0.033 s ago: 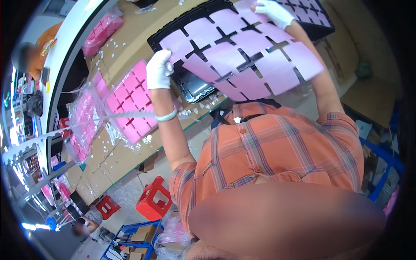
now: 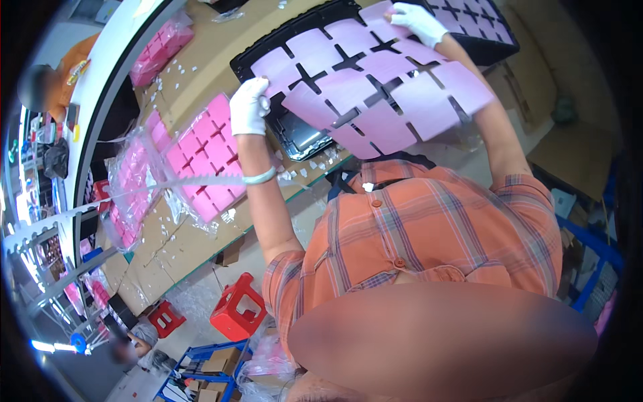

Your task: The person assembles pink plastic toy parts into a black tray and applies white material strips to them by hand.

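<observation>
A pink foam sheet [image 2: 365, 90] with cross-shaped cutouts spans between my two gloved hands, tilted over a black plastic tray [image 2: 298, 137]. My left hand [image 2: 250, 107], in a white glove, pinches the sheet's left corner. At the far right corner, my right hand [image 2: 420, 22] grips the same sheet, its bare fingertips showing at the edge. The sheet's near edge hangs free toward my shirt. Much of the tray is hidden beneath it.
Left of the tray lie a stack of pink foam sheets [image 2: 206, 157] and more foam in clear plastic [image 2: 130, 181]. Another black tray [image 2: 472, 47] holding pink foam stands at the far right. White scraps litter the cardboard-covered table [image 2: 167, 248]. Red stools [image 2: 238, 308] stand below.
The sheet's near right corner has shifted slightly left and its surface flexes differently. My left hand moved a little right; my right hand moved slightly left.
</observation>
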Action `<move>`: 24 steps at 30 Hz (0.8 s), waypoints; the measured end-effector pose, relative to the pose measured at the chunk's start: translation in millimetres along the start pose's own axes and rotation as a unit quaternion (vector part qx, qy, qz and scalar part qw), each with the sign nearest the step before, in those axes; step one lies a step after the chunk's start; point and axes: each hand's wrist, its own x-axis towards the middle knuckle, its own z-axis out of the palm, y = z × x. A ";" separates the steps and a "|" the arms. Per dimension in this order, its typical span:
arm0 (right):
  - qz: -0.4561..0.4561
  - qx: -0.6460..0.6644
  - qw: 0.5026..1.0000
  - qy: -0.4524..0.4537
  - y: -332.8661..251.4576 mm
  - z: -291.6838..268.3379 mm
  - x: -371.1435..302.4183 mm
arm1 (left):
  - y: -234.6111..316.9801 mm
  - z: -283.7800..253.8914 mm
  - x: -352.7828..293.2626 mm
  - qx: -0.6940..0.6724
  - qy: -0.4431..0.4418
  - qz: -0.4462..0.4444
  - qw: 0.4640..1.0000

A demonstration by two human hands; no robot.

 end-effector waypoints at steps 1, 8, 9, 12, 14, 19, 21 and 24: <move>0.178 -0.008 0.984 0.022 21.9 9.8 4.8 | -2.2 9.8 6.9 0.051 0.023 0.001 0.998; 0.098 -0.141 0.977 0.128 95.5 63.5 50.6 | -29.6 -3.5 68.3 0.159 0.133 0.109 0.972; 0.094 -0.189 0.970 0.123 91.7 68.1 60.1 | -30.8 -9.5 79.3 0.160 0.138 0.110 0.971; 0.116 -0.240 0.959 0.099 70.4 75.8 83.5 | -25.7 -22.0 97.2 0.306 0.208 0.153 0.916; 0.168 -0.248 0.951 0.076 74.1 73.6 90.7 | -19.5 -11.1 98.9 0.377 0.222 0.155 0.886; 0.158 -0.308 0.932 0.107 73.2 79.7 98.8 | -13.1 1.8 96.4 0.463 0.253 0.131 0.840; 0.154 -0.313 0.929 0.121 65.6 84.9 98.8 | -14.3 0.5 98.8 0.474 0.260 0.130 0.831; 0.188 -0.322 0.924 0.085 50.1 87.9 102.0 | -24.3 -9.6 104.8 0.495 0.285 0.152 0.807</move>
